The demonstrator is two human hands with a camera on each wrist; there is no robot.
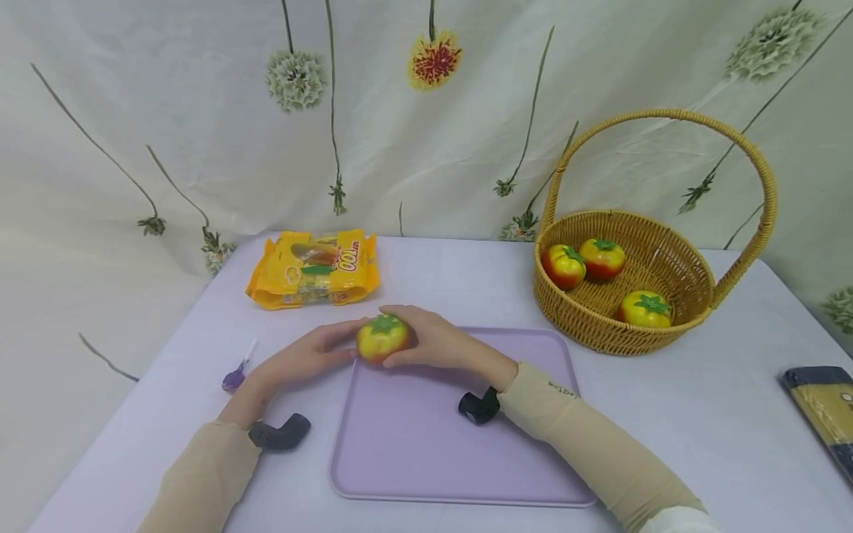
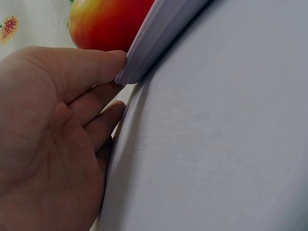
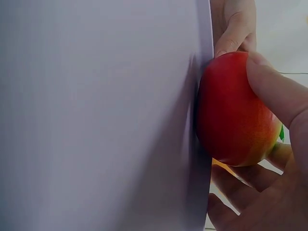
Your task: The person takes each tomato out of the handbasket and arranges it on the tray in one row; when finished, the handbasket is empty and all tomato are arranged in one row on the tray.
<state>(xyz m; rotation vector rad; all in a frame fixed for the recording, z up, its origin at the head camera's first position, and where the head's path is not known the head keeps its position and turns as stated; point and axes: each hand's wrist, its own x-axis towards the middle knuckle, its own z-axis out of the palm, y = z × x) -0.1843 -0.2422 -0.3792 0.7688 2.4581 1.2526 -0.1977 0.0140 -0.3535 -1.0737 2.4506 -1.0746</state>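
A yellow-and-red tomato (image 1: 383, 340) with a green leafy top is at the far left corner of the lilac tray (image 1: 453, 451). My right hand (image 1: 433, 338) holds it, thumb on the near side and fingers round the far side. In the right wrist view the tomato (image 3: 236, 113) shows its red underside close against the tray. My left hand (image 1: 320, 349) lies to the left, fingers loosely extended towards the tomato. In the left wrist view the left thumb is at the tray's edge, just beneath the tomato (image 2: 108, 24).
A wicker basket (image 1: 600, 332) with a tall handle stands at the back right, holding three similar tomatoes. A yellow snack bag (image 1: 313, 268) lies at the back left, with a purple lollipop (image 1: 235, 376) nearer. A dark-and-tan packet (image 1: 823, 407) lies at the right edge.
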